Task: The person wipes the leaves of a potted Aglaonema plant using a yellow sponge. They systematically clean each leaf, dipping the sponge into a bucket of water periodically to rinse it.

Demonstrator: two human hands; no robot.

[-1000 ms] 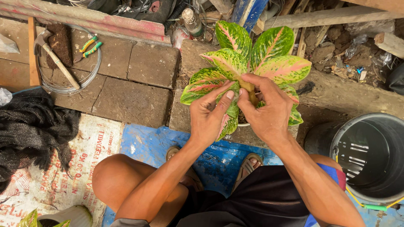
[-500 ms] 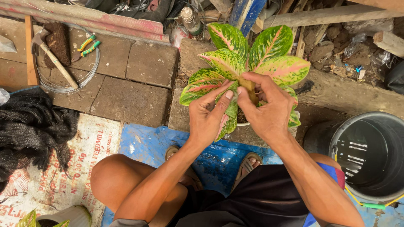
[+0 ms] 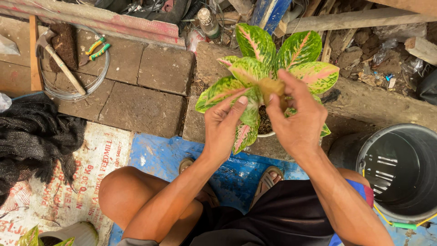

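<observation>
Your left hand (image 3: 223, 125) pinches a leaf | right hand (image 3: 296, 123) grips a brown bit | potted plant (image 3: 268, 77) on brick edge | leaves soft, tear easily; hold the stem low

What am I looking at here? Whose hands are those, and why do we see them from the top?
The camera sits on a person's head and looks down, so you see their own arms and knees. The left hand and the right hand are up at a potted plant with green and pink leaves. The fingers pinch a dry, yellow-brown leaf in the middle of it. The plant's white pot stands on brick paving. On the paving to the left lie a hammer, a coil of wire and pliers. At the right stands a dark bucket.
</observation>
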